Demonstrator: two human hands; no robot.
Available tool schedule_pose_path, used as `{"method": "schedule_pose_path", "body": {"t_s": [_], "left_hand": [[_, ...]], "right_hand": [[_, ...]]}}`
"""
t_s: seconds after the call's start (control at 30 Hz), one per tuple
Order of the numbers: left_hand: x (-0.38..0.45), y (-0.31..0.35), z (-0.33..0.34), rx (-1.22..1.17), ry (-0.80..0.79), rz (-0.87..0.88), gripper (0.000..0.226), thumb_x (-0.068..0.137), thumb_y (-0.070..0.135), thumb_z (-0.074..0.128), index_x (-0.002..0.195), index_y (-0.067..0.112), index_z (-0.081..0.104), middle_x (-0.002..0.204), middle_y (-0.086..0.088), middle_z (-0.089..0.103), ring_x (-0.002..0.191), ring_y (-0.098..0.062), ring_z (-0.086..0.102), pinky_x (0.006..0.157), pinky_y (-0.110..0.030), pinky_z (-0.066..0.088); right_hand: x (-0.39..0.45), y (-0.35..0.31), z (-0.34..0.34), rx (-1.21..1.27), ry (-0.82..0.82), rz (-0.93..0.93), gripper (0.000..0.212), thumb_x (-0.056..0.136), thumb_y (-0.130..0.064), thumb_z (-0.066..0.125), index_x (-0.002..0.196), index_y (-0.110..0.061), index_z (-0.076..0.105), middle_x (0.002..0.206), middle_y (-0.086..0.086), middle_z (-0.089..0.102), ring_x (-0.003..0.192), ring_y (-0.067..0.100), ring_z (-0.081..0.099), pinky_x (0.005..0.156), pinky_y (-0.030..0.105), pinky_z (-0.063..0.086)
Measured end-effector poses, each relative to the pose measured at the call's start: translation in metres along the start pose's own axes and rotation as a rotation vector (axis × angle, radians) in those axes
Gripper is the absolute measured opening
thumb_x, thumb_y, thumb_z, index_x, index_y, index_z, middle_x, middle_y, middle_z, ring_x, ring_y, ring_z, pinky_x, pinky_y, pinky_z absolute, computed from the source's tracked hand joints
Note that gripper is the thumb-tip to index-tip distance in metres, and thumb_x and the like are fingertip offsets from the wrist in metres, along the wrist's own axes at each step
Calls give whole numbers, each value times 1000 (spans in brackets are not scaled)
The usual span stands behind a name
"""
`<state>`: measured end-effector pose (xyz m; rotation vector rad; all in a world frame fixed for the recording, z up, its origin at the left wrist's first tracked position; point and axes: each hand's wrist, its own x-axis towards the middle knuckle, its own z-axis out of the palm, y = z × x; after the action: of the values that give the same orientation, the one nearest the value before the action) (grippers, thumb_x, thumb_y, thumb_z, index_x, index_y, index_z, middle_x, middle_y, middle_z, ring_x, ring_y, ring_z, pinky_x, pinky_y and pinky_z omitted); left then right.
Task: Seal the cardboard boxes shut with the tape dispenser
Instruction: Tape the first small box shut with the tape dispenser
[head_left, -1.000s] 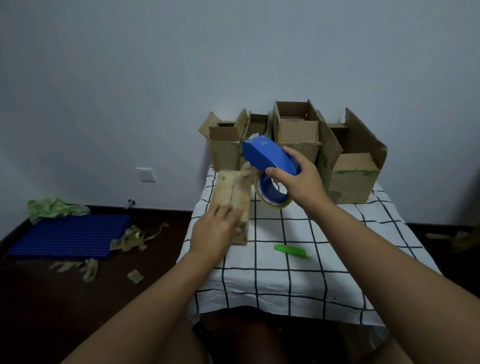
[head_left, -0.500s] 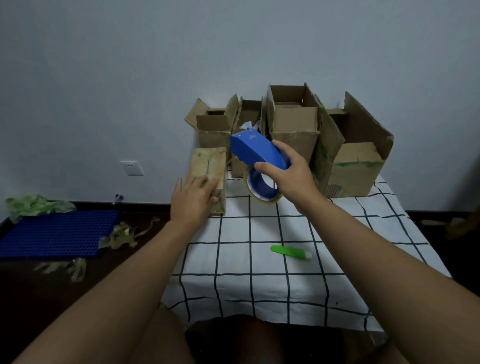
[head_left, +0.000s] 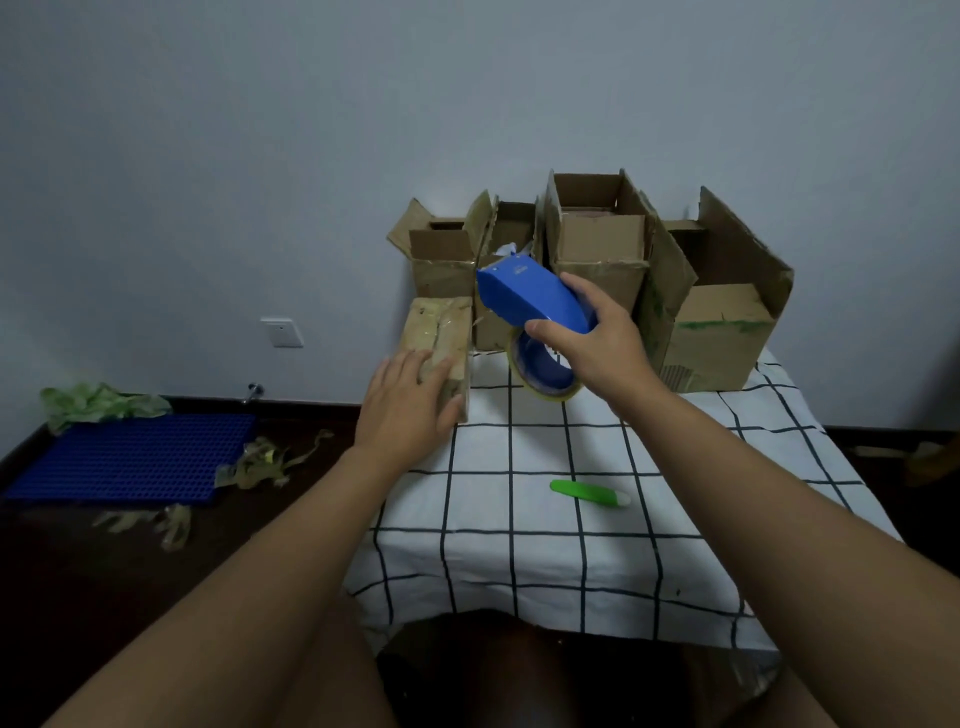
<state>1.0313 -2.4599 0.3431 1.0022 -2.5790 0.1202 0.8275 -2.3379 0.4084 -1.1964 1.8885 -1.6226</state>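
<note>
- so far, one small sealed box (head_left: 439, 338) looks done: its top is closed and shiny tape runs across it. it sits at the far left edge of the table (head_left: 519, 545), right in front of the open boxes.
- most of the work seems left: along the wall stand at least four boxes with flaps up, the left open box (head_left: 441, 260), a narrow open box (head_left: 506, 228) behind the dispenser, the middle open box (head_left: 597, 249), and the large right open box (head_left: 727, 322) with green marks on its front.
- my guess is that the sealed box is being pushed aside or set down, and an open one has to be picked next and its flaps folded before taping.
- the left hand (head_left: 408, 405) lies flat, fingers straight and spread a little, resting on the near end of the sealed box; it presses or touches, it does not curl round it.
- the right hand (head_left: 587, 343) grips the blue tape dispenser (head_left: 530, 301), thumb on the near side and fingers over the top, holding it in the air above the table, just right of the sealed box.
- the tape roll (head_left: 540, 374) hangs under that hand; whether a loose tape end is free i cannot tell.
- a green utility knife (head_left: 587, 492) lies untouched on the checked cloth, well apart from both hands.
</note>
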Motion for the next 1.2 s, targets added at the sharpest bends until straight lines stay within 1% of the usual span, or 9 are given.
{"method": "schedule_pose_path", "body": {"t_s": [0.1, 0.27, 0.33, 0.43, 0.6, 0.8, 0.9, 1.03, 1.2], "left_hand": [[-6, -1, -8, -6, 58, 10, 48, 93, 47, 51, 132, 20, 52, 137, -11, 49, 125, -30, 42, 109, -45, 30], [12, -17, -5, -75, 144, -11, 48, 92, 45, 48, 129, 14, 57, 131, -11, 54, 121, -30, 48, 102, -46, 39], [27, -24, -1, -94, 170, -17, 49, 90, 44, 48, 128, 14, 57, 129, -11, 56, 120, -28, 49, 100, -46, 41], [49, -32, 2, -106, 160, -21, 50, 86, 43, 50, 126, 14, 58, 127, -10, 57, 117, -27, 51, 97, -44, 42], [69, -45, -15, -98, 117, 92, 46, 86, 36, 58, 121, 8, 62, 119, -14, 61, 106, -30, 57, 87, -41, 45], [92, -49, -98, -228, -75, 26, 52, 82, 27, 65, 128, 3, 59, 125, -17, 58, 114, -32, 54, 94, -41, 48], [109, -51, -161, -240, -135, 14, 58, 79, 28, 65, 132, 6, 56, 126, -15, 57, 119, -32, 52, 100, -45, 45], [130, -59, -236, -167, -269, 45, 66, 85, 39, 53, 146, 16, 41, 148, -12, 41, 139, -31, 32, 115, -48, 27], [163, -70, -279, -198, -318, 76, 70, 90, 41, 50, 152, 15, 28, 158, -11, 24, 145, -28, 19, 117, -44, 22]], "right_hand": [[-5, -4, 3, -30, 1, -21, 71, 81, -37, 81, 144, -31, 48, 135, -8, 53, 118, 15, 55, 101, 43, 51], [14, 5, 22, -179, 6, -96, 75, 82, -42, 79, 148, -30, 44, 139, -4, 52, 121, 16, 52, 103, 46, 49], [32, 11, 32, -242, 10, -134, 75, 82, -43, 78, 148, -31, 43, 136, 1, 54, 119, 18, 53, 101, 44, 49], [55, 16, 43, -347, 23, -157, 77, 82, -45, 76, 149, -31, 42, 125, 3, 56, 110, 16, 52, 92, 33, 45], [62, 2, 48, -403, 15, -43, 78, 81, -44, 77, 149, -30, 42, 112, -2, 51, 103, 12, 46, 83, 26, 34], [77, -78, 42, -367, -4, 182, 75, 82, -45, 76, 148, -33, 42, 118, -7, 50, 106, 9, 46, 84, 24, 36], [86, -138, 39, -362, 10, 250, 76, 82, -45, 76, 148, -32, 42, 120, -8, 50, 109, 10, 48, 90, 31, 41], [95, -212, 37, -385, 58, 296, 77, 81, -45, 76, 148, -29, 43, 132, -3, 54, 115, 12, 49, 95, 35, 44], [100, -253, 36, -435, 92, 331, 78, 81, -47, 74, 149, -28, 40, 132, 0, 55, 118, 17, 50, 95, 37, 46]]}}
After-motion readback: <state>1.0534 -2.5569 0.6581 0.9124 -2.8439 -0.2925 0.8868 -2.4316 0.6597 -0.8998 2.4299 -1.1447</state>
